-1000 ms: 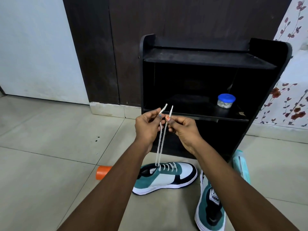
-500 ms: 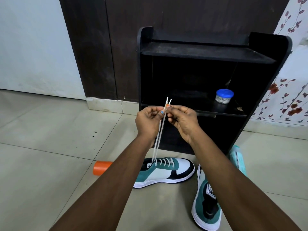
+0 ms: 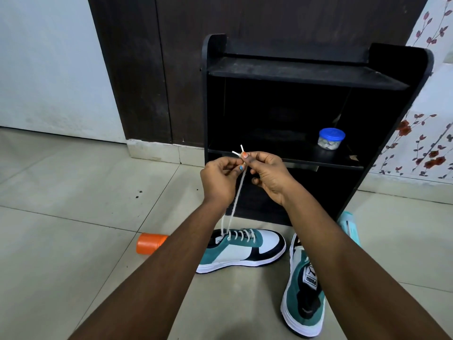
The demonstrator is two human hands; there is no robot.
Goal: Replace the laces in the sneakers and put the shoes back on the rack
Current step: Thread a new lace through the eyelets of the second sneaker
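Observation:
A teal, white and black sneaker [image 3: 242, 251] lies on the floor in front of the black shoe rack [image 3: 304, 74], threaded with a white lace [image 3: 236, 202]. Both lace ends run up taut to my hands. My left hand [image 3: 219, 180] and my right hand [image 3: 268, 175] meet above the shoe and pinch the lace ends side by side, with the two tips poking out above my fingers. A second matching sneaker [image 3: 304, 298] lies to the right, toe toward me, partly behind my right forearm; no lace shows on it.
An orange cup [image 3: 149, 242] lies on its side on the tiled floor, left of the laced shoe. A blue-lidded jar [image 3: 331, 139] stands on the rack's middle shelf. A teal packet [image 3: 349, 225] lies by the rack's right foot. A dark door is behind the rack.
My hands have come closer together and the two lace ends are now held side by side with less tip showing. The view has shifted slightly.

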